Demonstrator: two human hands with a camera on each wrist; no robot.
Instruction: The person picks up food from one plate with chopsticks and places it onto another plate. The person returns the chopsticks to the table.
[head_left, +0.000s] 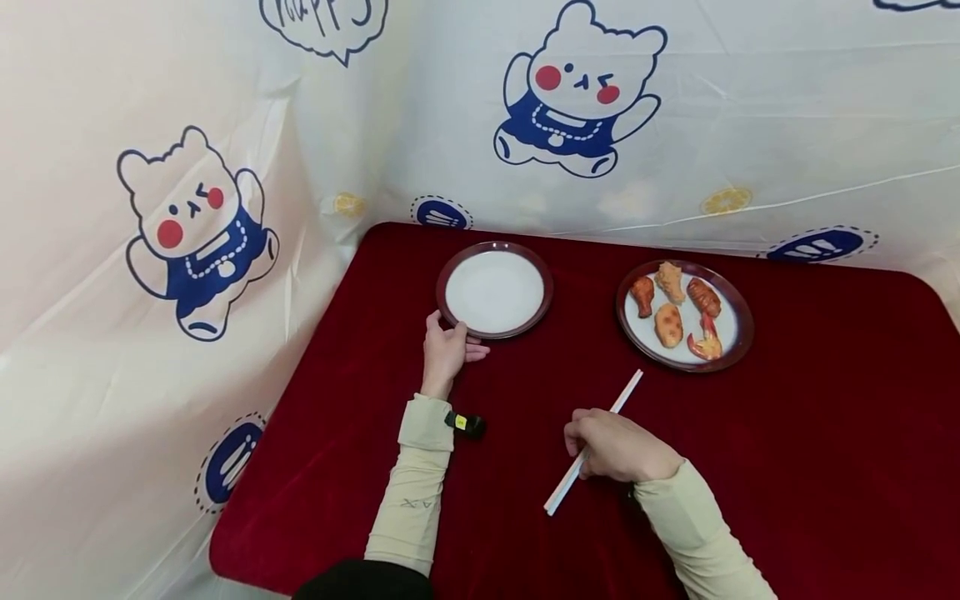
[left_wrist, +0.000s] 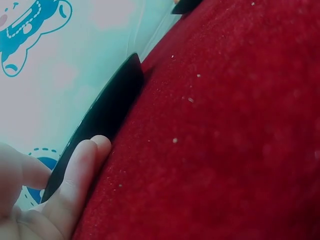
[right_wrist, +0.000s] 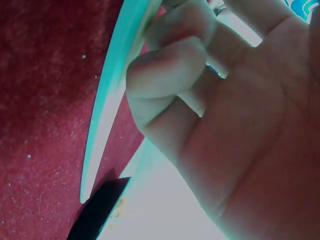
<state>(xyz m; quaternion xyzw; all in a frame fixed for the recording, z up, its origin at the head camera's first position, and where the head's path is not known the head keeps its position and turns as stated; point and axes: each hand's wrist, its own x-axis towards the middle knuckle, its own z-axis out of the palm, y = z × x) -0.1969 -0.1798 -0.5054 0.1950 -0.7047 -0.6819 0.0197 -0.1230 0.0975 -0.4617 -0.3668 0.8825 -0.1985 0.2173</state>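
Observation:
My left hand (head_left: pixel 446 354) pinches the near-left rim of a white plate (head_left: pixel 495 292) with a brown edge. In the left wrist view its fingers (left_wrist: pixel 80 167) lie along the dark underside of the plate (left_wrist: pixel 112 102), close over the cloth. My right hand (head_left: pixel 618 446) has its fingers curled at a pair of pale chopsticks (head_left: pixel 564 487), grasping them about midway; part of them is hidden under the hand. In the right wrist view, the chopsticks (right_wrist: pixel 107 95) run past the bent fingers (right_wrist: pixel 165 70), close over the cloth.
A second brown-rimmed plate (head_left: pixel 738 333) stands at the back right, bearing several food pieces, among them a drumstick (head_left: pixel 642 296) and a shrimp (head_left: pixel 705 340). Dark red cloth (head_left: pixel 840 433) covers the table. A printed white curtain (head_left: pixel 450 108) hangs behind and at the left.

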